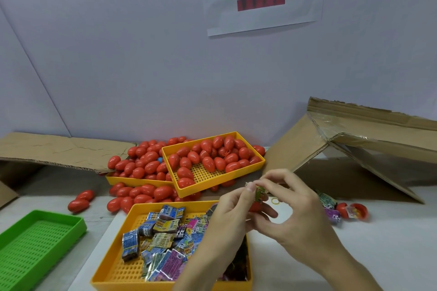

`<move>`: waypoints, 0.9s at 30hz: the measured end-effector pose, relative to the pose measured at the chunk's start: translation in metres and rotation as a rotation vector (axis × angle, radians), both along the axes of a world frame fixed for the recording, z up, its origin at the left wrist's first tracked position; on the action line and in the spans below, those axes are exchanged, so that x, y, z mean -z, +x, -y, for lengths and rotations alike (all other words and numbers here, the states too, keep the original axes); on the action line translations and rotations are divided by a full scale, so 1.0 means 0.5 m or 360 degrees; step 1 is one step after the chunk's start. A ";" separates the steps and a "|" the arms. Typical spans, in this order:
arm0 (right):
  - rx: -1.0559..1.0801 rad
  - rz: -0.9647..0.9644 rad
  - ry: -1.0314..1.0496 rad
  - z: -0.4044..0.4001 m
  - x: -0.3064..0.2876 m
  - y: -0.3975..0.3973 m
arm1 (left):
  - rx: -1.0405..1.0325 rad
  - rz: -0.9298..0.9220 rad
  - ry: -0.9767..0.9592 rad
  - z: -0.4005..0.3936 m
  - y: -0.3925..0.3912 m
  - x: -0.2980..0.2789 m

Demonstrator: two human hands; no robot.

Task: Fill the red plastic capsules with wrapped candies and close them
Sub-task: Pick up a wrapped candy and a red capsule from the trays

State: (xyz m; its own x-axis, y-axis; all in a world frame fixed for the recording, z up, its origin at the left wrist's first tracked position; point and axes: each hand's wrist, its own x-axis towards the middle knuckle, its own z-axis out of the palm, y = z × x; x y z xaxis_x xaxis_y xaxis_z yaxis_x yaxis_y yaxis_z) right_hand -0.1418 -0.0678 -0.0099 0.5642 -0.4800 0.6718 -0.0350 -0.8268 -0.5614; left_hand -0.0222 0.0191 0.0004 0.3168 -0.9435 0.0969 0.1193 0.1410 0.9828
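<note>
My left hand (230, 215) holds a red capsule half (255, 207) above the near yellow tray (118, 241) of wrapped candies (163, 238). My right hand (290, 210) pinches a green wrapped candy (260, 194) at the capsule's mouth. Behind them, a far yellow tray (212, 177) holds several closed red capsules (208, 156). More red capsules (142, 163) are heaped on another yellow tray to its left and spill onto the table.
A green tray (35, 243) stands at the near left. An open red capsule with candy (354, 211) and loose wrapped candies (329, 208) lie right of my hands. A rubber band (275, 201) lies on the table. Flattened cardboard (354, 144) leans at right, and more cardboard (59, 149) lies at left.
</note>
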 end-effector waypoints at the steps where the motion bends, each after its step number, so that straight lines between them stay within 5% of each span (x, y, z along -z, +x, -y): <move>1: -0.0013 -0.0001 0.0003 0.000 -0.002 0.000 | 0.0013 0.0003 0.0011 -0.001 0.001 0.000; 7: -0.0030 -0.0004 0.0023 0.001 -0.004 -0.001 | 0.0118 -0.0006 0.0038 -0.003 0.003 0.001; 16: 0.0090 0.0047 0.0014 -0.009 0.000 0.007 | -0.0343 0.0489 -0.0154 0.010 -0.020 0.014; 27: 0.0010 -0.0078 -0.0057 -0.004 0.008 0.004 | -0.0261 0.0896 0.0067 0.002 -0.001 0.019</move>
